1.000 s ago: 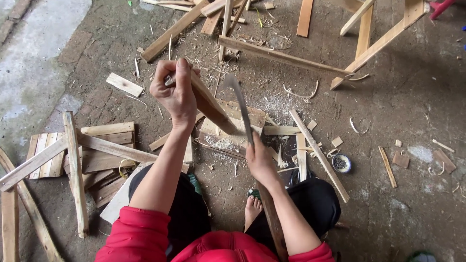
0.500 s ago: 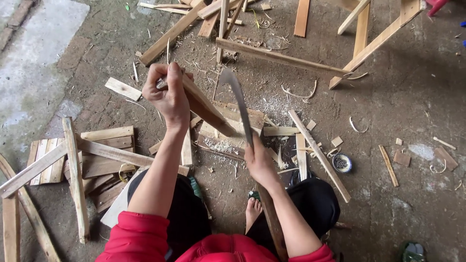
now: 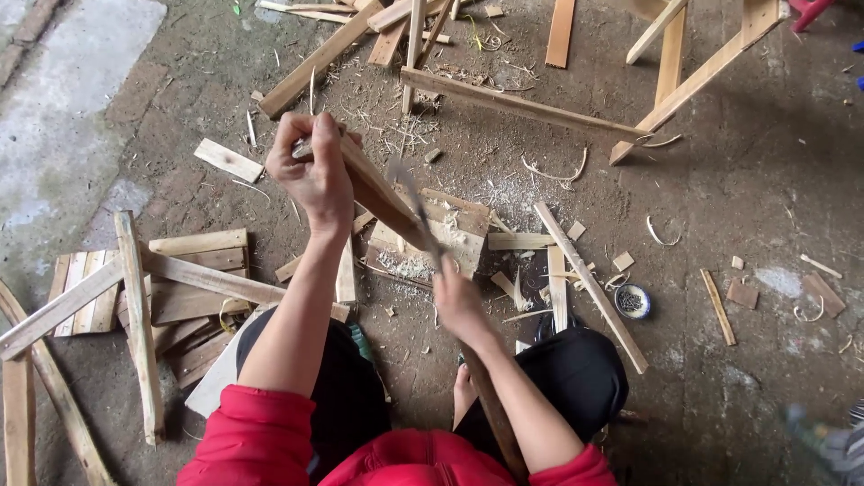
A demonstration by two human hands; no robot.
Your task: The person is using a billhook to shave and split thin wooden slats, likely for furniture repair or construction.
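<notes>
Both hands grip: left hand (image 3: 315, 175) holds wooden stick (image 3: 382, 193), right hand (image 3: 459, 301) the blade (image 3: 416, 211) against it.

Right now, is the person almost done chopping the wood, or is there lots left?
Some looks done: shavings and sawdust lie around the chopping block. In hand: the left hand holds a wooden stick slanted on the block, and the right hand swings a long knife at it. Plenty seems left: uncut slats are piled on the left.
</notes>
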